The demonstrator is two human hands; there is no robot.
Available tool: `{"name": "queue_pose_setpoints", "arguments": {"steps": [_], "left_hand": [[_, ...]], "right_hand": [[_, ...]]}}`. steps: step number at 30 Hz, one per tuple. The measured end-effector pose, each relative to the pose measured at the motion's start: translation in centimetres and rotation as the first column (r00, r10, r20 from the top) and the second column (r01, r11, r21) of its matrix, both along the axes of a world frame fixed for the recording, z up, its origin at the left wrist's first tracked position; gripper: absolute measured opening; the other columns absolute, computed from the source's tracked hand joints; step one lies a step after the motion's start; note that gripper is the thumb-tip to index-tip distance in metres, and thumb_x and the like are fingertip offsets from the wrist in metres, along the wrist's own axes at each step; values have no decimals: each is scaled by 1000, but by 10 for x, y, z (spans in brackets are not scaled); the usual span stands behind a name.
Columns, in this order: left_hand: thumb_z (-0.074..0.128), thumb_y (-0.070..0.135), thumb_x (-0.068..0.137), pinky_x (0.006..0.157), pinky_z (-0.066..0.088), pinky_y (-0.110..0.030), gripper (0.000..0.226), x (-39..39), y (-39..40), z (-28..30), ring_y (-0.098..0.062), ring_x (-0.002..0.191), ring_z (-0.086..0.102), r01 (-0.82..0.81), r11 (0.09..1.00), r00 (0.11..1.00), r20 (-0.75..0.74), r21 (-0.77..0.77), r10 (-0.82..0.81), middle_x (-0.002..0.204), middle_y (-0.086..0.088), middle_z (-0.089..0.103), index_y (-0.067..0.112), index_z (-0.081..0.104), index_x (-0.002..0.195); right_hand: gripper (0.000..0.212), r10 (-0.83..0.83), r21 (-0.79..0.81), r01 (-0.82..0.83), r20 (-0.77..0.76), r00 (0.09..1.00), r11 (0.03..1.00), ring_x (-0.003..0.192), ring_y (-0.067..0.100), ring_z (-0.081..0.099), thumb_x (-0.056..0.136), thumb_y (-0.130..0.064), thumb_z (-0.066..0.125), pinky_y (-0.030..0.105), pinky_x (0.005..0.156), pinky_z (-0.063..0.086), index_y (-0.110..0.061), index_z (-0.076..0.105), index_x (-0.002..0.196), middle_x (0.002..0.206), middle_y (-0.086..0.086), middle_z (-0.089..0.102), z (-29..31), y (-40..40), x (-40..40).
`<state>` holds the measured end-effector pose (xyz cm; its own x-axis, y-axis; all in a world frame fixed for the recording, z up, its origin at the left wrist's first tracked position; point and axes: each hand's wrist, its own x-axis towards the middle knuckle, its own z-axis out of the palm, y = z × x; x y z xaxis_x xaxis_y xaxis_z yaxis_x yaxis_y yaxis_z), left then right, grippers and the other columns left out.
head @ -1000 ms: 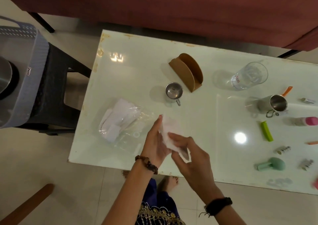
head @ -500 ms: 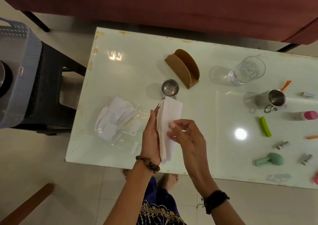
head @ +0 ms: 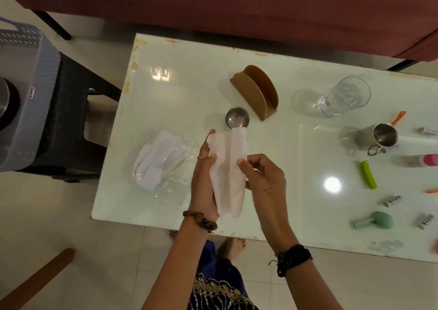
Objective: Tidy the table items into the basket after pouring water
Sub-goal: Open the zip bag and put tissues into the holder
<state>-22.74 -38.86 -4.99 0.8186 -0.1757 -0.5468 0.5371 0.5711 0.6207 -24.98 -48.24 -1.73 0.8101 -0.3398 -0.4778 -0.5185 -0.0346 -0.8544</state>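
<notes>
Both hands hold folded tissue; basket label unreadable

The basket runs off the left edge, so only part of its wall shows. A napkin covers the near rim of the small steel cup and the left palm. At the right edge, the pink-capped bottle is cut off (its label too blurred to read).
</notes>
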Motion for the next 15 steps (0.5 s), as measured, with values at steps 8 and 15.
{"name": "queue_pose_setpoints", "arguments": {"steps": [8, 15], "left_hand": [[37, 17, 93, 71, 53, -14, 40, 23, 48, 1, -1, 99, 64, 178, 961, 972, 117, 212, -206, 110, 23, 67, 41, 54, 120], [43, 14, 91, 63, 50, -9, 41, 46, 55, 14, 0, 84, 67, 518, 794, 819, 84, 317, -567, 89, 17, 73, 49, 57, 110]], "right_hand": [[7, 25, -17, -26, -52, 998, 1000, 101, 17, 61, 87, -9, 57, 30, 92, 51, -11, 57, 93, 101, -2, 65, -10, -37, 3], [41, 587, -131, -589, -60, 807, 797, 110, 5, 54, 73, -39, 74, 14, 89, 38, -29, 60, 110, 117, -13, 61, 18, -43, 61]]}}
